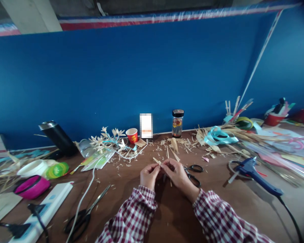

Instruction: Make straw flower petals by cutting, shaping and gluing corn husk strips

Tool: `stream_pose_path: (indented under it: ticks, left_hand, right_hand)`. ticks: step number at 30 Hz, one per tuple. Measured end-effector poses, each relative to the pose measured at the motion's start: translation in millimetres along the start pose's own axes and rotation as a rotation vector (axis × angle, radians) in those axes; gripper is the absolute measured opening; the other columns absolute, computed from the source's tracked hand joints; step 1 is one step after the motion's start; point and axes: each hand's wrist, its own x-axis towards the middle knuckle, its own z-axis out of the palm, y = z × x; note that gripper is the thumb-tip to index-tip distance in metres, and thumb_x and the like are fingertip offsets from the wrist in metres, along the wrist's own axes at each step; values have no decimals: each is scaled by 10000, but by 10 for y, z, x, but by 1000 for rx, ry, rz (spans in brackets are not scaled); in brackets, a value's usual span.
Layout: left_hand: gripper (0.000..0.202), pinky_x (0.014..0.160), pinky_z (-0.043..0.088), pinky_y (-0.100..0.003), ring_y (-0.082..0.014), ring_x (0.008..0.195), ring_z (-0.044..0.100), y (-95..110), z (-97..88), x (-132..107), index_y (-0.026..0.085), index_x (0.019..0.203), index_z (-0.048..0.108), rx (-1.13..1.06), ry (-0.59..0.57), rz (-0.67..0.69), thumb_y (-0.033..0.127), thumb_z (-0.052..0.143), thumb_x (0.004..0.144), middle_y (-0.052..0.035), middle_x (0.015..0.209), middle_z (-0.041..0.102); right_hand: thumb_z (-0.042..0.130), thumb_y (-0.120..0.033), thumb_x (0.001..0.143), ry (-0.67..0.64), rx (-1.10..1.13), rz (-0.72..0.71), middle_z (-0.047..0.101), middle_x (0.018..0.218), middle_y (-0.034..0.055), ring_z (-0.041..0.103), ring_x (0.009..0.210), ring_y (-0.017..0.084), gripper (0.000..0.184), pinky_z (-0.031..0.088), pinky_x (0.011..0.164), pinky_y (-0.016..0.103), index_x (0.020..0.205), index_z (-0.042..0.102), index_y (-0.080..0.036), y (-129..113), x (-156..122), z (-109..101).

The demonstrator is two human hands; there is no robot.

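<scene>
Over the middle of the brown table, my left hand [149,174] and my right hand [176,173] meet with thumbs and fingertips pinched together. Between them is a small pale strip of straw or dried husk [157,161], its free end poking up past the fingers. How each finger grips it is partly hidden. Just behind my right hand lie black-handled scissors [196,168], their blades partly covered by the hand. Cut straw scraps [174,145] are scattered beyond my fingertips.
Left: scissors [87,214], a power strip [53,202], a white cable [91,182], a black bottle [59,138] and pale straw flowers [106,138]. Behind: a red paper cup [132,135] and a lidded jar [177,124]. Right: a blue glue gun [255,173] and turquoise ribbon [219,136].
</scene>
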Motion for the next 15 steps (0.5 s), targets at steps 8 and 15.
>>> stream_pose_path:
  ticks: [8,15]
  left_hand:
    - [304,624,534,-303,-169,559,644,-15,-11,11,118,661,705,-79,-46,-42,303,807,442,-53,590,695]
    - [287,618,531,-280,-152,555,637,14,3,-21,122,647,705,-85,-63,-47,290,812,440,-46,590,696]
  right_hand:
    - [523,-383,796,-6,23,6,563,643,4,518,581,130,220,423,524,231,762,565,-170,53,12,-5]
    - [521,-397,793,-6,55,24,532,610,-10,471,541,105,258,384,495,215,735,585,-154,67,17,-34]
